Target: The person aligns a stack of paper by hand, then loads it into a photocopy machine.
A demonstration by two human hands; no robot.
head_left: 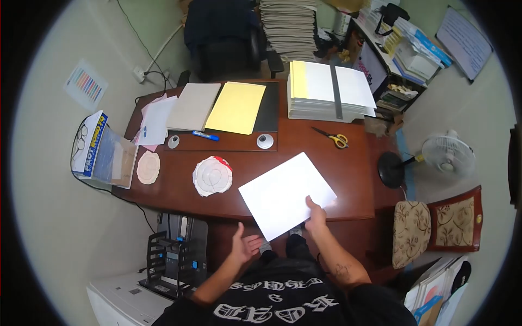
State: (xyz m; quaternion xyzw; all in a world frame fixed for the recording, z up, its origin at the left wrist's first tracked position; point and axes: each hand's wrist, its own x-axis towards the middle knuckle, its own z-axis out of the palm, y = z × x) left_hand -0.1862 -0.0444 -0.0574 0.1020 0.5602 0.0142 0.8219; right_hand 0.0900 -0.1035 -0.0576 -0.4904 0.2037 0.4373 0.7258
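Note:
White paper [288, 193], a sheet or thin stack, lies tilted over the front edge of the brown desk [179, 204]. My right hand [315, 216] grips its lower right edge, the thumb on top and the fingers hidden beneath. Just off the paper's lower left corner, my left hand [246, 244] is open and holds nothing, its thumb and fingers apart. Yellow-handled scissors [338, 141] rest beyond the paper to the right. Left of the paper sits a round white object [212, 176] with a red patch on its rim.
A thick paper stack [312, 106] with a grey strip across it stands at the back right. Yellow sheets [236, 107], a grey stack [194, 106] and a blue marker [206, 136] lie at the back left. A fan [447, 155] and a chair [411, 233] are on the right.

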